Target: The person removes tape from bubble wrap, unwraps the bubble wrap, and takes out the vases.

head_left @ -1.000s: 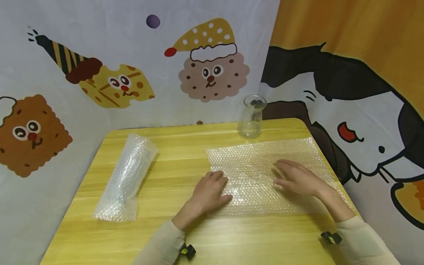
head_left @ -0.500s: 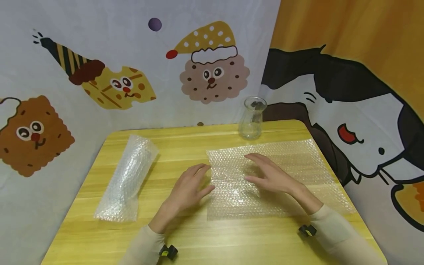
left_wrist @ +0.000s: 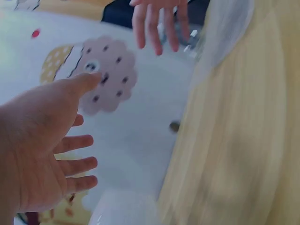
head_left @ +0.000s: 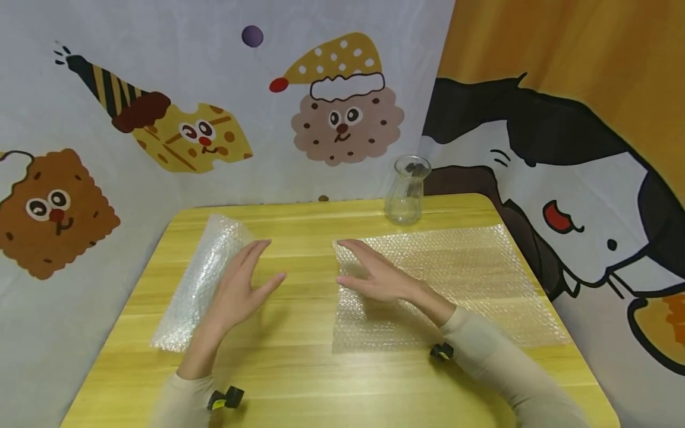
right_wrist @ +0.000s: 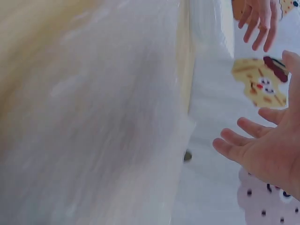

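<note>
A bubble-wrapped bundle (head_left: 206,270) lies slanted on the left of the table; what it contains cannot be made out. My left hand (head_left: 235,294) is over its right side, fingers spread and thumb pointing right, and hides part of it. On the right a flat sheet of bubble wrap (head_left: 460,267) is spread out. Above its left part hovers my right hand (head_left: 374,273), thumb and fingers apart, holding nothing. In the left wrist view the left hand (left_wrist: 47,150) has its palm bare. The right wrist view shows the right hand (right_wrist: 269,150) likewise bare.
A clear glass vase (head_left: 405,190) stands at the table's back right, just behind the sheet. The wooden table (head_left: 299,380) meets a printed cloth backdrop (head_left: 214,47) at the back and on both sides.
Both hands have moved left: the left from the sheet's left edge to the wrapped bundle, the right from mid-sheet to near its left edge. Bundle, sheet and vase stay put.
</note>
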Action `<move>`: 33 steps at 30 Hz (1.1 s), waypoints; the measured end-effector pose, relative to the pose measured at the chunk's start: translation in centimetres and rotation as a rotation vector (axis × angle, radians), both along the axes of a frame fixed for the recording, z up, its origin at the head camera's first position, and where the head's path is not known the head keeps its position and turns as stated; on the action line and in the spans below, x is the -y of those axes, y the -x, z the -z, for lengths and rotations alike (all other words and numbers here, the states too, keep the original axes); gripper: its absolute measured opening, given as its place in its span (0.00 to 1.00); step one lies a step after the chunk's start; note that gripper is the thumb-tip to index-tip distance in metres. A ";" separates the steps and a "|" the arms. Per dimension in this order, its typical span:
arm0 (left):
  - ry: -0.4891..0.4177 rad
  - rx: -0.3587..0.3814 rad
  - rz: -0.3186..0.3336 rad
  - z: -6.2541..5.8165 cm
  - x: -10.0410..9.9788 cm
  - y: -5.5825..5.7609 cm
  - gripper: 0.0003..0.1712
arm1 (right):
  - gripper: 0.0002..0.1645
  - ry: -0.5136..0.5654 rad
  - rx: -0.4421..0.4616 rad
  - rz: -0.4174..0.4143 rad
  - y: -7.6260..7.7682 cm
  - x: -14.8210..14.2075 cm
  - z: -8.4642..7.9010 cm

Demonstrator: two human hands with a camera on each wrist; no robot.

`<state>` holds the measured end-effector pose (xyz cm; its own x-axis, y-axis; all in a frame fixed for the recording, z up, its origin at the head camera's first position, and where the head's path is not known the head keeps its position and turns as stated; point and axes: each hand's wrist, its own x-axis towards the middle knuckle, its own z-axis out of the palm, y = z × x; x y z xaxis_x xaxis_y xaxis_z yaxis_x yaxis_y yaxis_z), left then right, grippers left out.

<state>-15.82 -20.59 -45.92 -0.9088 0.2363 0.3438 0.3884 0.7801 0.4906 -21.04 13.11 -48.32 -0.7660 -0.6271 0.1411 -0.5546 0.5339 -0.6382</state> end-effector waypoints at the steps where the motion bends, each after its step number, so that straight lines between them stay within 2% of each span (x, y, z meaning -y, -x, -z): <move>1: -0.017 -0.002 -0.007 -0.2 0.8 -0.1 0.45 | 0.50 0.008 0.007 -0.011 0.1 0.8 0.0; 5: -0.041 -0.007 -0.045 -0.4 4.0 -0.5 0.43 | 0.49 0.027 0.056 -0.037 0.5 3.8 0.3; 8: -0.048 0.019 -0.080 -0.5 6.1 -0.8 0.43 | 0.48 0.068 0.121 -0.048 0.6 5.9 0.3; 15: -0.059 0.150 -0.157 -0.6 10.7 -0.5 0.47 | 0.45 0.235 0.351 -0.096 1.0 10.6 0.6; 19: -0.047 0.215 -0.169 -0.5 12.9 -0.3 0.48 | 0.44 0.290 0.500 -0.062 1.0 13.0 1.3; 26: -0.007 0.325 -0.184 0.2 15.5 -0.1 0.49 | 0.47 0.423 0.703 0.027 0.9 16.7 2.3; 33: -0.014 0.526 -0.183 0.6 16.7 0.0 0.52 | 0.51 0.592 0.907 0.081 0.3 20.8 3.2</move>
<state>-15.84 -37.25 -46.49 -0.9845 0.0573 -0.1658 -0.0531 0.8035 0.5929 -21.35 -7.71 -51.55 -0.7735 -0.5888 -0.2344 0.2758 0.0202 -0.9610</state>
